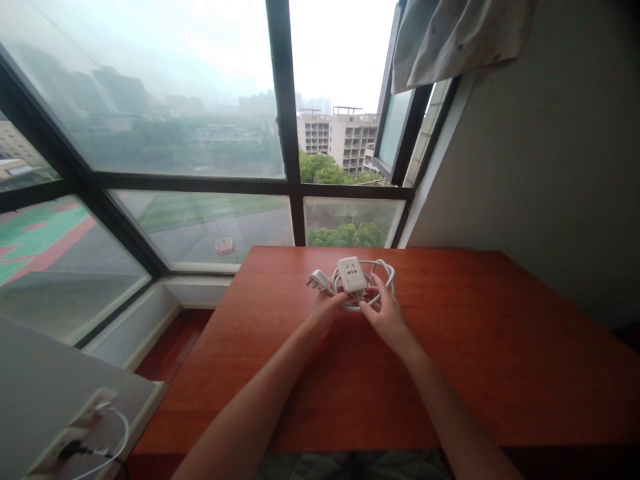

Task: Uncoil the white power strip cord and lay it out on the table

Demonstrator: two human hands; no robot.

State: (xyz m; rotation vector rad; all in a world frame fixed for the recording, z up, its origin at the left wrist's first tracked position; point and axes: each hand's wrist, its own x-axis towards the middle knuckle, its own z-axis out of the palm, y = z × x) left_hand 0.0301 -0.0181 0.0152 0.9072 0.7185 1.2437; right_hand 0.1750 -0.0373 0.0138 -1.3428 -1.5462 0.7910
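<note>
A white extension cord with a coiled cable (pixel 390 270) is between my two hands, over the far middle of the reddish-brown table (pixel 280 293). Its socket block (pixel 351 273) faces up toward me, and the plug (pixel 318 280) with its metal pins sticks out to the left. My left hand (pixel 327 308) is closed around the lower left of the coil, just under the socket block; its fingertips are partly hidden. With thumb and fingers curled, my right hand (pixel 385 310) grips the cable at the lower right of the block.
Large dark-framed windows (pixel 295 190) rise behind the table, one pane standing ajar at the right. A pale cloth (pixel 460 40) hangs at the upper right. Wall outlets (pixel 95 408) with a white plug and a black plug are at the lower left. A grey wall (pixel 540 160) bounds the right side.
</note>
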